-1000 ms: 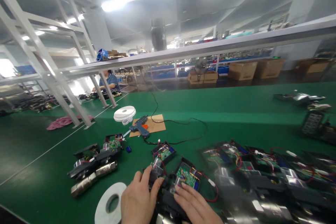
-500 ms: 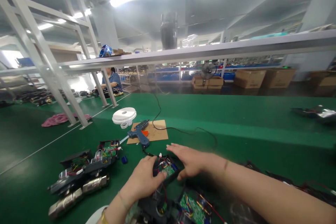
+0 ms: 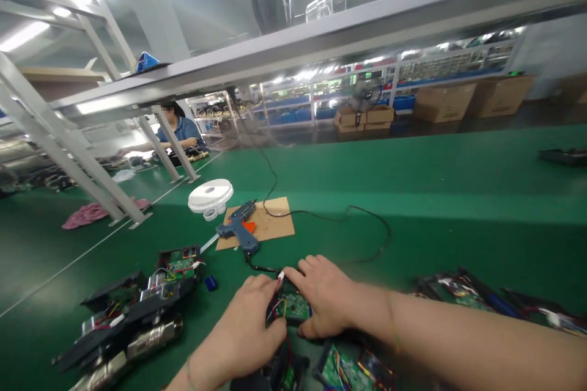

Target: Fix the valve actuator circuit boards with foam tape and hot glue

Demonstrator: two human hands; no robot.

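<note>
A black plastic housing with a green circuit board (image 3: 296, 306) and thin wires lies between my hands on the green bench. My left hand (image 3: 247, 327) is closed around its left side, thumb towards the near edge. On the right side my right hand (image 3: 323, 293) grips the housing, fingers over the far edge and thumb at the near one. A small white connector (image 3: 281, 276) stands up by my right fingers. Just nearer, a second open housing with a circuit board (image 3: 343, 369) and coloured wires is partly cut off by the frame.
A glue gun (image 3: 241, 226) rests on a cardboard sheet (image 3: 274, 225), its black cord curving right. Metal-ended assemblies (image 3: 153, 339) lie left, beside a blue block (image 3: 210, 283). More housings (image 3: 458, 290) lie right. A shelf (image 3: 321, 43) spans overhead; a person (image 3: 183, 128) sits beyond.
My right hand has closed in on the housing; its fingers were spread at the right edge before. My left hand stays on the left side. The camera view has tilted.
</note>
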